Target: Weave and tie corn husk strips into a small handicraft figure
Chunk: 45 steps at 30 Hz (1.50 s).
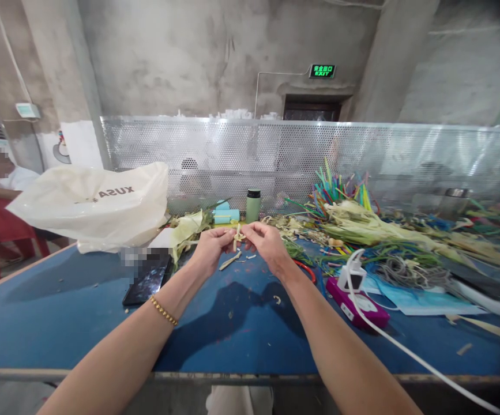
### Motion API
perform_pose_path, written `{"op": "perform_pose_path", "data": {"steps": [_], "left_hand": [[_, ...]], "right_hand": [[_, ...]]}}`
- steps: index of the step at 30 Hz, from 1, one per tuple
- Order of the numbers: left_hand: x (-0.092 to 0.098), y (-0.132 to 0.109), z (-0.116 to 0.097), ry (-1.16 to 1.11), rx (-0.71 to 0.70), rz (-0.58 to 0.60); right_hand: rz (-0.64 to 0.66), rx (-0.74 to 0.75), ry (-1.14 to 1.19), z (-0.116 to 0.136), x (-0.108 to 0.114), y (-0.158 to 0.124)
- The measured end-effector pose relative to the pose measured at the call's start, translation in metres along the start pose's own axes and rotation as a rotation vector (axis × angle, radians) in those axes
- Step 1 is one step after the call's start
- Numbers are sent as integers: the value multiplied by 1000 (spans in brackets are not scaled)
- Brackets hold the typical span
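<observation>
Between my fingertips, a small pale yellow-green husk piece (238,237) is raised above the blue table (228,323). My left hand (215,245) pinches it from one side. From the other side, my right hand (264,242) has its thumb and fingers closed on the same piece. Its exact shape is partly hidden by the fingers. Below the hands lie husk scraps (230,261). Behind them stands a green bottle (253,206) with a black lid, beside light-blue rolls (226,215).
A white plastic bag (98,202) and a dark phone (148,282) are at left. At right lie a husk heap (362,225), coloured stems (340,190), wire coils (409,271) and a purple power strip (357,308) with a white cable. A perforated metal screen (232,150) borders the back. A person sits far left.
</observation>
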<state>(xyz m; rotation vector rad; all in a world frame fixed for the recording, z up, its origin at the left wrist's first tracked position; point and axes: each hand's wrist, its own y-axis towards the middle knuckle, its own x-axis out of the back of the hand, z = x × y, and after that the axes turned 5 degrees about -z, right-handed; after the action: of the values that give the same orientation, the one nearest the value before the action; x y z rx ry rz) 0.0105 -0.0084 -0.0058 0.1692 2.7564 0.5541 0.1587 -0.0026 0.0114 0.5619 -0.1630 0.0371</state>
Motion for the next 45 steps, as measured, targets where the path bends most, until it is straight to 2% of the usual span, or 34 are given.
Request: {"op": "perform_pose_path", "data": {"steps": [3, 10, 16, 30, 33, 37, 41, 45], "left_hand": [[-2, -2, 0, 25, -4, 3], [-6, -5, -7, 28, 69, 66], [-5, -3, -3, 69, -3, 80], [-3, -1, 0, 86, -25, 87], [-3, -1, 0, 76, -13, 80], [-2, 0, -1, 38, -9, 1], [1, 3, 0, 22, -28, -36], [2, 3, 0, -1, -11, -27]], "right_hand": [[27, -20, 83, 1, -1, -2], [-41, -11, 121, 1, -3, -1], [-90, 20, 98, 0, -1, 1], [-173, 64, 72, -6, 1, 4], [-152, 16, 69, -5, 2, 4], [-77, -81, 2, -2, 3, 3], [51, -20, -63, 4, 4, -1], [53, -10, -45, 7, 3, -4]]}}
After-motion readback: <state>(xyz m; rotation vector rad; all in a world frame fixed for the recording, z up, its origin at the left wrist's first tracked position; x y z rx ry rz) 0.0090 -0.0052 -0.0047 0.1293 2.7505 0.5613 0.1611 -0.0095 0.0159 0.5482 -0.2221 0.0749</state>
